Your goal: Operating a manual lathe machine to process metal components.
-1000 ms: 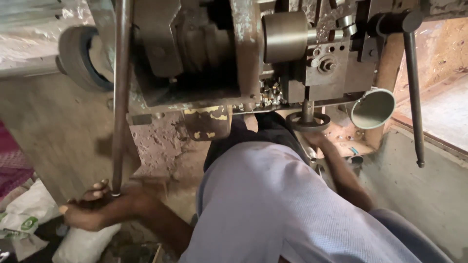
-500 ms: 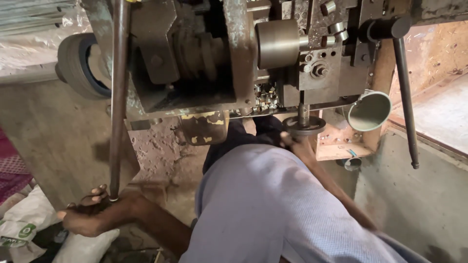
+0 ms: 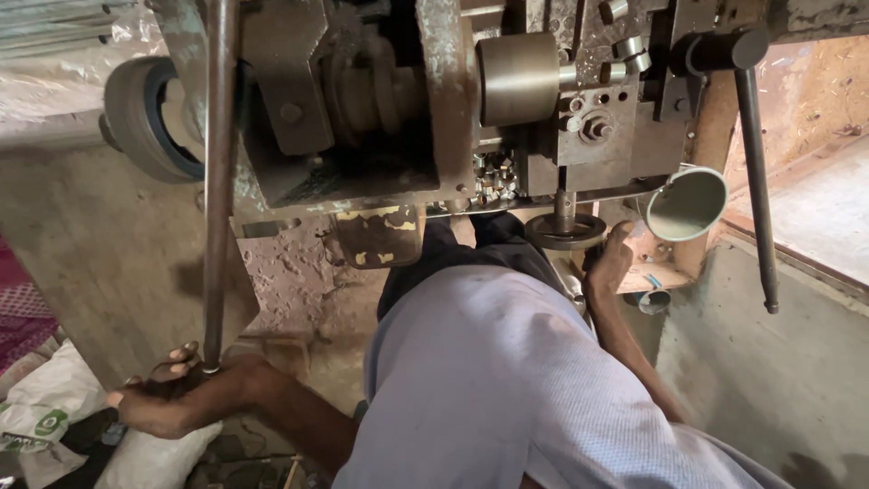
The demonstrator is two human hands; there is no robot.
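I look down at a worn metal machine (image 3: 362,118) with a brass-coloured cylinder (image 3: 518,79). My left hand (image 3: 172,394) is low at the left, fingers wrapped around the bottom end of a long rusty lever rod (image 3: 217,181) that hangs from the machine. My right hand (image 3: 608,263) reaches up beside a small round handwheel (image 3: 565,230) under the machine, touching its edge; whether it grips the wheel is unclear. My light shirt fills the lower middle.
A second long dark lever (image 3: 756,181) hangs at the right. A metal funnel cup (image 3: 688,203) sticks out near the handwheel. A rubber wheel (image 3: 140,118) sits at the left. White sacks (image 3: 45,407) lie on the floor.
The view has shifted down and right a little. My right hand moved from the handwheel's rim to its right side. My left hand stays on the lever rod's end.
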